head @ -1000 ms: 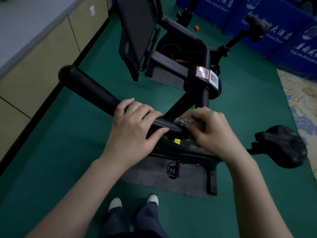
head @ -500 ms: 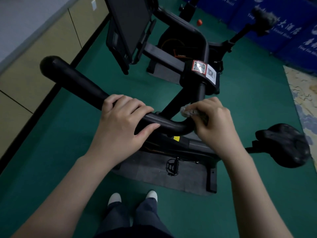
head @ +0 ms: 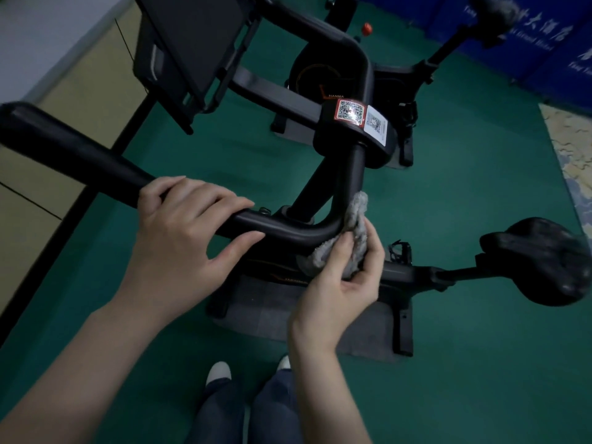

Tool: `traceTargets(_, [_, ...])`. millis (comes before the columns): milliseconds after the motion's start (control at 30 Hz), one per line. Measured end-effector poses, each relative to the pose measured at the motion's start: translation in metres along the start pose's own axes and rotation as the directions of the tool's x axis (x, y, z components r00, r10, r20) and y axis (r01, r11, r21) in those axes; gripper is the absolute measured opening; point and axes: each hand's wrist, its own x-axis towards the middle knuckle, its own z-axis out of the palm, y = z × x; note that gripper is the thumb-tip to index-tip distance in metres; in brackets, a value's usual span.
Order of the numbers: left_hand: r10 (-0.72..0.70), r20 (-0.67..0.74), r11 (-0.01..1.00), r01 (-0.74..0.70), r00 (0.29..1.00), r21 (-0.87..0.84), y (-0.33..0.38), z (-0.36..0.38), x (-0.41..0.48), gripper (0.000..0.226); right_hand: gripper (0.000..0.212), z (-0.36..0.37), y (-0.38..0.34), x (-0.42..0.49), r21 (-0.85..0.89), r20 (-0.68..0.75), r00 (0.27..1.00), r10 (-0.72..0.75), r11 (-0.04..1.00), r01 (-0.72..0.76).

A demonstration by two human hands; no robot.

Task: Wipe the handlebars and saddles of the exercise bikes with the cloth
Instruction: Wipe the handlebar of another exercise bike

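**Blue jeans and white shoes**

The person wears dark blue jeans [head: 221, 415]. Two shoes with white toes peek out under them, a left shoe [head: 218, 373] and a right shoe [head: 284, 363]. The left hand [head: 179, 235], the right hand [head: 336, 293] and both arms are bare.

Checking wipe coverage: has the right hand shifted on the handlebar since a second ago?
Yes. The right hand has dropped from on top of the handlebar bend to below it, holding the cloth against the bend's outer curve.
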Motion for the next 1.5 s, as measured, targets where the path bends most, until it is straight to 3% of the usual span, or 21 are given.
traceTargets(167, [-0.002, 0.015, 1.000, 0.002, 1.000, 0.025, 0.001, 0.000, 0.001, 0.038, 0.020, 0.010, 0.003, 0.028, 0.167, -0.077, 0.977, 0.200, 0.969, -0.185])
traceTargets(367, [-0.011, 0.026, 0.999, 0.010, 1.000, 0.036, 0.002, -0.002, 0.002, 0.037, 0.022, 0.002, 0.005, -0.004, 0.272, 0.023, 0.946, 0.323, 0.909, -0.316])
traceTargets(500, [-0.009, 0.046, 0.999, 0.007, 0.999, 0.051, 0.003, -0.003, 0.002, 0.040, 0.021, 0.004, 0.006, 0.028, 0.386, 0.073, 0.866, 0.495, 0.787, -0.482])
traceTargets(733, [0.009, 0.055, 0.998, -0.012, 0.998, 0.056, 0.015, -0.004, 0.004, 0.045, 0.026, -0.006, 0.005, 0.013, 0.411, 0.272, 0.750, 0.603, 0.632, -0.657])
traceTargets(833, [0.034, 0.050, 0.999, -0.035, 0.998, 0.021, 0.032, 0.002, 0.008, 0.048, 0.027, -0.005, 0.006, 0.028, 0.406, 0.265, 0.782, 0.565, 0.670, -0.622])
traceTargets(933, [0.028, 0.056, 1.000, -0.028, 0.998, -0.014, 0.051, 0.013, 0.009, 0.046, 0.027, -0.010, 0.007, 0.018, 0.285, 0.234, 0.848, 0.475, 0.800, -0.527])
traceTargets(1100, [-0.025, 0.045, 0.999, 0.026, 0.999, -0.018, 0.062, 0.025, 0.006, 0.039, 0.024, -0.016, 0.008, 0.039, 0.116, 0.193, 0.958, 0.212, 0.965, -0.237])
traceTargets(1200, [-0.061, 0.033, 0.997, 0.063, 0.998, -0.047, 0.063, 0.026, 0.007, 0.037, 0.030, -0.014, 0.001, 0.066, 0.018, 0.325, 0.945, 0.030, 0.999, -0.038])
traceTargets(1300, [-0.082, 0.034, 0.994, 0.084, 0.996, -0.067, 0.065, 0.025, 0.008, 0.037, 0.020, -0.022, -0.005, 0.073, -0.159, 0.561, 0.804, -0.198, 0.927, 0.340])
traceTargets(1400, [-0.090, 0.030, 0.993, 0.091, 0.996, -0.068, 0.065, 0.025, 0.007, 0.039, 0.015, -0.029, -0.016, 0.090, -0.111, 0.800, 0.510, -0.317, 0.757, 0.644])
traceTargets(1500, [-0.108, 0.025, 0.991, 0.109, 0.994, -0.077, 0.066, 0.024, 0.009, 0.041, 0.010, -0.013, -0.038, 0.119, -0.030, 0.963, 0.192, -0.191, 0.629, 0.777])
